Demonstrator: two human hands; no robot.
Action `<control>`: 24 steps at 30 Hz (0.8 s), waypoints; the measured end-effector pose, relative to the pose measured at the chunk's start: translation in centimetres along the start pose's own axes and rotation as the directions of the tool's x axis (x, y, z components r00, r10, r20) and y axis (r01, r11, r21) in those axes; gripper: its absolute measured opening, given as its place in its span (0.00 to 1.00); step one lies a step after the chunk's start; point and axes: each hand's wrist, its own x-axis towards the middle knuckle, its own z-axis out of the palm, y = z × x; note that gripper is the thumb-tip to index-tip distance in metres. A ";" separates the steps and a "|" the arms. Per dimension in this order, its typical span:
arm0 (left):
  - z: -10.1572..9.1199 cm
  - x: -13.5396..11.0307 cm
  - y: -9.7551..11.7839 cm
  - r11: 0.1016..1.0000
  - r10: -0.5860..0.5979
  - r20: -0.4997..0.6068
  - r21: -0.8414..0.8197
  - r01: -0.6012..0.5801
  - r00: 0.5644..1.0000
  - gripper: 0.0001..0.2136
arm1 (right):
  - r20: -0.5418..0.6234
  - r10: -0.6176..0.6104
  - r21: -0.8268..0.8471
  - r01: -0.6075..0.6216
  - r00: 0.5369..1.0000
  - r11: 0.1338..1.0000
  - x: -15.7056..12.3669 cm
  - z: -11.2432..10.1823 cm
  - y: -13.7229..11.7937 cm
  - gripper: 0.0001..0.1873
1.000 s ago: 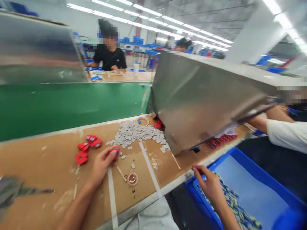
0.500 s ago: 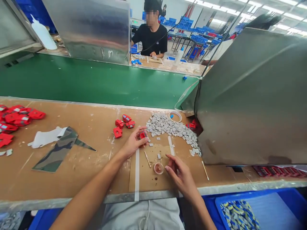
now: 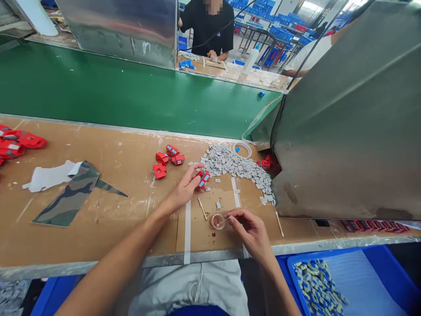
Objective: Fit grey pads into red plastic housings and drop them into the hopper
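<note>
My left hand [image 3: 187, 189] is closed around a red toy car piece [image 3: 203, 179] with light blue windows, held beside the grey pile. My right hand [image 3: 248, 228] pinches a thin stick [image 3: 225, 220], whose far end dips into a small clear cup [image 3: 215, 224] of brownish liquid. Just behind the cup lies a single small grey tile [image 3: 218, 205]. A cotton swab [image 3: 201, 209] rests left of the cup, and another swab [image 3: 279, 224] lies right of my right hand. Several red car pieces [image 3: 159, 171] sit left of my left hand.
A heap of small grey tiles [image 3: 226, 160] spreads toward a metal panel [image 3: 345, 131] on the right. A tape roll [image 3: 242, 150] lies behind it. Camouflage cloth [image 3: 70, 197] and more red pieces [image 3: 19, 142] are at left. Across the green belt [image 3: 131, 96] sits a person [image 3: 210, 30].
My right hand has closed on the thin stick at the cup; before, its fingers were apart and held nothing. The red car piece has turned in my left hand. The view has tilted down.
</note>
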 end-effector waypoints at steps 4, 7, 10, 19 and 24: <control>-0.2 0.3 -0.4 0.996 -0.043 0.009 -0.082 0.043 0.999 0.13 | -0.039 0.072 0.097 -0.068 0.997 0.993 -0.6 0.1 0.1 0.17; -0.2 0.4 -0.4 0.993 -0.067 -0.044 -0.098 0.062 0.997 0.11 | -0.022 0.073 0.120 -0.070 0.997 0.990 -0.5 0.2 -0.3 0.17; -0.1 0.4 -0.4 0.995 -0.070 -0.073 -0.083 0.064 0.995 0.13 | -0.003 0.070 0.134 -0.069 0.998 0.989 -0.3 0.3 -0.6 0.18; 0.5 0.2 -0.6 0.967 0.032 0.008 0.253 -0.033 0.999 0.18 | -0.102 0.164 0.329 -0.122 0.981 0.936 -0.5 0.6 1.3 0.17; 0.9 -0.3 -1.2 0.858 0.089 0.076 0.501 -0.115 0.993 0.13 | -0.078 0.229 0.416 -0.177 0.970 0.892 0.1 0.7 2.6 0.19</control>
